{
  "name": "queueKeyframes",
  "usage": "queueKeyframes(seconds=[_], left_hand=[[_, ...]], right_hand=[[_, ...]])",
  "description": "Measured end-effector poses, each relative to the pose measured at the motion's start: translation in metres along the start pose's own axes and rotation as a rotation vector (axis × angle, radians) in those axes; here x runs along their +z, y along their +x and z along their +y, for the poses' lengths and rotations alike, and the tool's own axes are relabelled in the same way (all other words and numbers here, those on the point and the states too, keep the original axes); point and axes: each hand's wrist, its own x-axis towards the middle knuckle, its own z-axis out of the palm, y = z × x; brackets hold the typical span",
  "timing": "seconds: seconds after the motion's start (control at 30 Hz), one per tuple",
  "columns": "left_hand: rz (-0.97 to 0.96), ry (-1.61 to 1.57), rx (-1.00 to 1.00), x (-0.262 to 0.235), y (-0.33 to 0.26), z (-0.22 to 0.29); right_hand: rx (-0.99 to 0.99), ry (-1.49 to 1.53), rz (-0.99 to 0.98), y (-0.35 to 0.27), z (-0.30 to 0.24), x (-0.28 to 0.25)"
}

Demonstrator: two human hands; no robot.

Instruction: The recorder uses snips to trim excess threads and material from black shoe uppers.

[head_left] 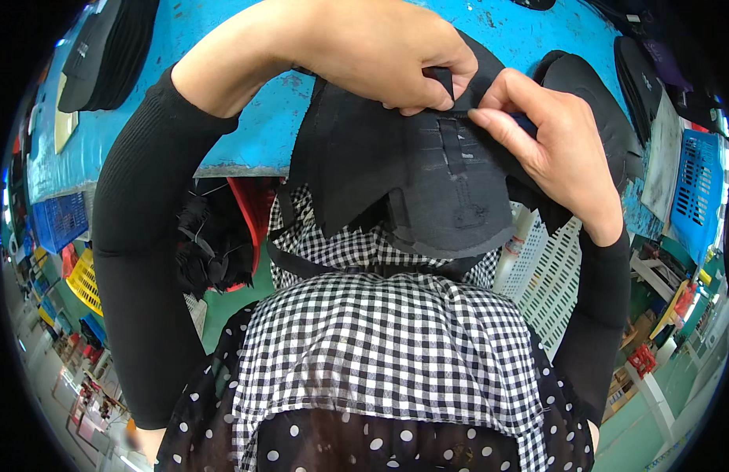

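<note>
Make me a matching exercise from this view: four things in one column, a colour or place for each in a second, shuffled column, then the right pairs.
Things:
1. dark fabric piece
2. worktable
3. apron
4. perforated crate

Colours or places:
A. black-and-white check
B. white, below the right hand
C. blue top with worn patches
D. pinched between the left hand and the right hand

Pairs: 1-D, 2-C, 3-A, 4-B
</note>
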Motion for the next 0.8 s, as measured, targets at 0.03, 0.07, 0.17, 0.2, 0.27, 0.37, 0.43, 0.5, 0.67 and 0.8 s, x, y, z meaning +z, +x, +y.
queueKeyframes(seconds=[0.03,0.07,0.17,0.2,0.27,0.37,0.43,0.5,0.67,0.8], left_hand=[[0.001,0.0,0.005,-0.002,0.004,0.002],[-0.052,-0.037,-0.133,-0.005,0.01,0.007],[-0.048,-0.157,-0.3,-0.002,0.003,0.001],[-0.023,-0.219,-0.263,0.0,0.005,-0.003],[0.072,-0.279,-0.158,0.014,0.004,-0.029],[0.238,-0.426,0.013,0.023,0.009,-0.053],[0.322,-0.522,0.047,0.018,0.005,-0.044],[0.39,-0.54,-0.111,0.008,-0.007,-0.032],[0.684,-0.54,-0.005,-0.002,-0.016,-0.025],[0.635,-0.671,0.033,-0.005,-0.042,-0.011]], right_hand=[[0.003,-0.005,0.0,-0.002,0.001,0.0],[0.024,0.035,0.043,-0.004,0.003,-0.001],[0.007,0.071,0.087,-0.006,-0.009,-0.007],[0.004,0.035,0.051,-0.012,-0.021,-0.015],[-0.133,-0.067,0.034,-0.015,-0.033,-0.005],[-0.064,-0.26,-0.027,-0.023,-0.063,0.021],[-0.023,-0.439,-0.127,-0.02,-0.078,0.03],[-0.044,-0.572,-0.124,-0.016,-0.083,0.038],[0.005,-0.304,0.058,-0.004,-0.058,0.026],[0.73,0.447,0.367,-0.027,-0.021,-0.008]])
